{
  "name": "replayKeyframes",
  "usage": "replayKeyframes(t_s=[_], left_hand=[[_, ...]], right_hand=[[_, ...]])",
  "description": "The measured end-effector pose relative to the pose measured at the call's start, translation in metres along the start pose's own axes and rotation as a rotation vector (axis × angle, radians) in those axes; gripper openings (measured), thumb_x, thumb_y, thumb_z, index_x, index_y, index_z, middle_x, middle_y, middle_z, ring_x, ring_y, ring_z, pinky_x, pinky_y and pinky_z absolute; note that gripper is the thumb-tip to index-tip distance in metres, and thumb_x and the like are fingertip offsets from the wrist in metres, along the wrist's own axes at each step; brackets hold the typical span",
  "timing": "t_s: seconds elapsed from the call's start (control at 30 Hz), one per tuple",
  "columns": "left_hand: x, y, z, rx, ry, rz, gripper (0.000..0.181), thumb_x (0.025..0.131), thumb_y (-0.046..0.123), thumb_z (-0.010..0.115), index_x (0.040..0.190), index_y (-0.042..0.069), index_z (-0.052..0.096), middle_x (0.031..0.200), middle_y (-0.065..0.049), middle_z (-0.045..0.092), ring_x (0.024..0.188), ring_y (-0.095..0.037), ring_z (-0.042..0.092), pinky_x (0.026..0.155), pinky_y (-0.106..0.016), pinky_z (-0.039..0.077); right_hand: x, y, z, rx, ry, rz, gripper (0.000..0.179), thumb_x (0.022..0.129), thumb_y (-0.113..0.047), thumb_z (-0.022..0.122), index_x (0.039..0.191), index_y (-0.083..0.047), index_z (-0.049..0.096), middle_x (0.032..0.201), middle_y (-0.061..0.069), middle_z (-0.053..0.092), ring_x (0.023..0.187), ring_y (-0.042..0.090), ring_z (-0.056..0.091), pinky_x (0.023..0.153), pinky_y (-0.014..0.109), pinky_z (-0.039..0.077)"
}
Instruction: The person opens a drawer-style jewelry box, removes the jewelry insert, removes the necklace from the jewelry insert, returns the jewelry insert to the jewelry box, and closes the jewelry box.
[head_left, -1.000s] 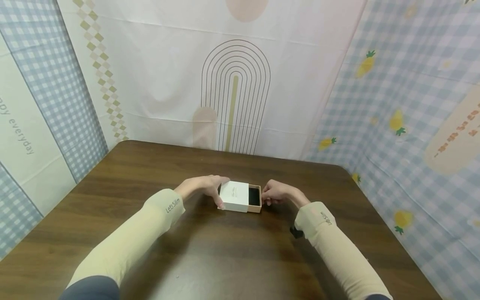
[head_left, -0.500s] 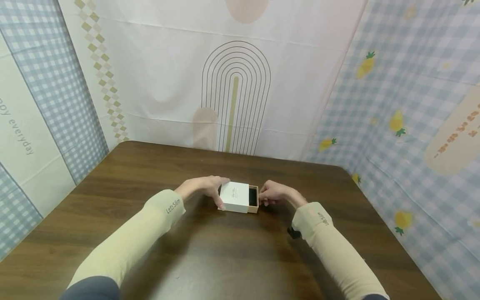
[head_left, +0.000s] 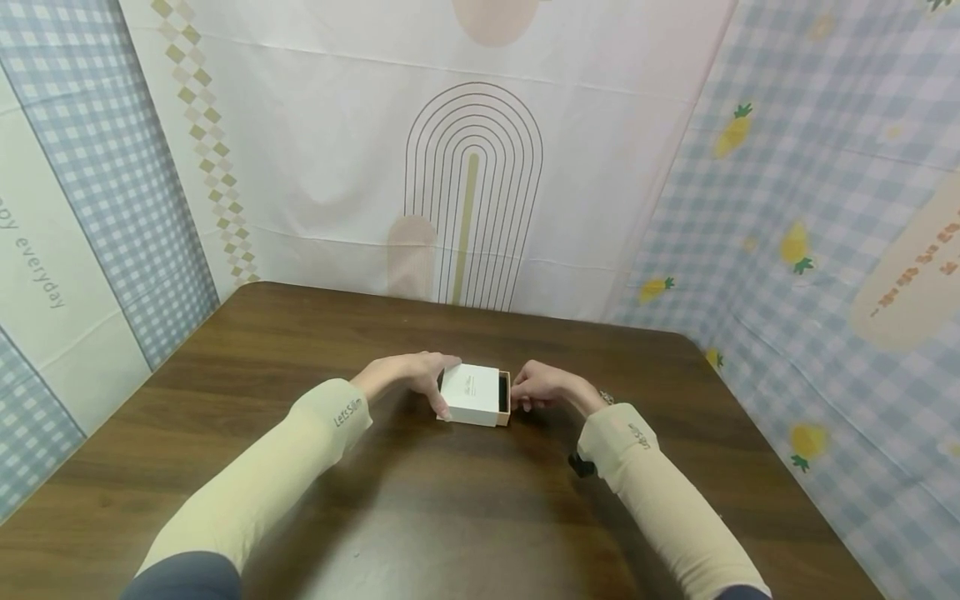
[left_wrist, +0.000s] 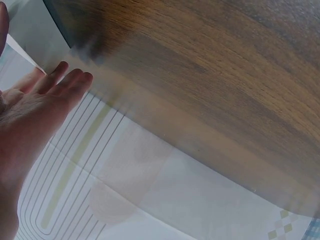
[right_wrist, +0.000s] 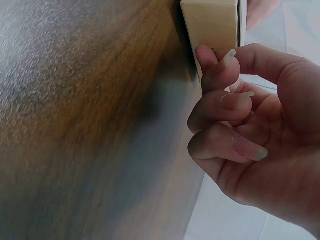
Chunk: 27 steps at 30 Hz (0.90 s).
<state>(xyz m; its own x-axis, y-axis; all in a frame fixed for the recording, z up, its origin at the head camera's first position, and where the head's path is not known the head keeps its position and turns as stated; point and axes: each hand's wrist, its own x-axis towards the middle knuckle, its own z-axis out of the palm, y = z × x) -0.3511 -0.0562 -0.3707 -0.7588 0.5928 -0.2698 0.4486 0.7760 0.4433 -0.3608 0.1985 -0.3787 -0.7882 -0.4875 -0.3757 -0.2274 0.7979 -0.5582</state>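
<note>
A small white sliding box (head_left: 469,393) with fine print on top lies on the table. Its tan inner drawer (head_left: 505,407), dark inside, sticks out a little on the right. My left hand (head_left: 412,372) grips the white sleeve from the left, thumb at the near side and fingers at the far side. In the left wrist view, those fingers lie along the sleeve (left_wrist: 37,32). My right hand (head_left: 543,385) is at the drawer's end, fingers curled. The right wrist view has thumb and index finger meeting at the tan end face (right_wrist: 211,25); their exact contact is partly hidden.
The dark brown wooden table (head_left: 450,508) extends around the box on all sides. A white printed cloth (head_left: 322,150) hangs behind it, and a blue checked cloth (head_left: 795,275) hangs at the right.
My right hand has moved left and the drawer has slid further into the sleeve, so less of its dark inside shows. My left hand and the sleeve have stayed nearly still.
</note>
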Motion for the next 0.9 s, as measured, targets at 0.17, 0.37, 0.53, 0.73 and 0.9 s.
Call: replayKeyframes(t_s=[0.17, 0.37, 0.53, 0.73, 0.9], left_hand=[[0.0, 0.0, 0.001, 0.009, 0.0, 0.0, 0.105, 0.07, 0.036, 0.086, 0.15, 0.001, 0.027, 0.15, -0.017, 0.041, 0.139, -0.033, 0.038, 0.115, -0.045, 0.033], [0.0, -0.001, 0.0, 0.003, 0.0, -0.007, 0.106, 0.07, 0.037, 0.086, 0.151, 0.002, 0.027, 0.149, -0.016, 0.042, 0.137, -0.032, 0.04, 0.114, -0.046, 0.034], [0.001, 0.001, 0.001, 0.001, 0.005, 0.0, 0.106, 0.069, 0.035, 0.087, 0.15, 0.002, 0.028, 0.149, -0.016, 0.043, 0.137, -0.032, 0.04, 0.114, -0.046, 0.034], [-0.001, 0.002, 0.001, -0.02, -0.003, -0.003, 0.107, 0.07, 0.035, 0.087, 0.151, 0.001, 0.026, 0.153, -0.018, 0.036, 0.142, -0.034, 0.034, 0.117, -0.046, 0.03], [-0.001, 0.002, 0.002, -0.025, 0.005, -0.009, 0.106, 0.07, 0.034, 0.087, 0.15, 0.001, 0.027, 0.152, -0.017, 0.039, 0.14, -0.032, 0.036, 0.116, -0.045, 0.032]], right_hand=[[0.001, -0.003, 0.002, -0.001, 0.003, -0.007, 0.025, 0.091, -0.009, 0.055, 0.08, 0.002, 0.073, 0.051, -0.004, 0.054, 0.04, 0.006, 0.039, 0.041, 0.018, 0.031], [0.005, -0.003, 0.002, 0.0, -0.008, -0.005, 0.024, 0.092, -0.009, 0.054, 0.081, 0.002, 0.073, 0.053, -0.004, 0.054, 0.041, 0.006, 0.04, 0.043, 0.018, 0.032], [0.006, -0.004, 0.001, 0.02, -0.035, -0.038, 0.025, 0.09, -0.009, 0.054, 0.075, -0.003, 0.073, 0.052, -0.004, 0.054, 0.042, 0.006, 0.042, 0.042, 0.02, 0.034], [0.009, -0.005, 0.006, 0.051, -0.026, -0.013, 0.023, 0.089, -0.008, 0.054, 0.076, 0.0, 0.072, 0.053, -0.003, 0.053, 0.043, 0.007, 0.041, 0.043, 0.019, 0.033], [0.009, -0.008, 0.011, 0.019, 0.015, 0.002, 0.024, 0.091, -0.01, 0.056, 0.078, 0.004, 0.07, 0.053, -0.002, 0.052, 0.044, 0.007, 0.041, 0.043, 0.018, 0.033]])
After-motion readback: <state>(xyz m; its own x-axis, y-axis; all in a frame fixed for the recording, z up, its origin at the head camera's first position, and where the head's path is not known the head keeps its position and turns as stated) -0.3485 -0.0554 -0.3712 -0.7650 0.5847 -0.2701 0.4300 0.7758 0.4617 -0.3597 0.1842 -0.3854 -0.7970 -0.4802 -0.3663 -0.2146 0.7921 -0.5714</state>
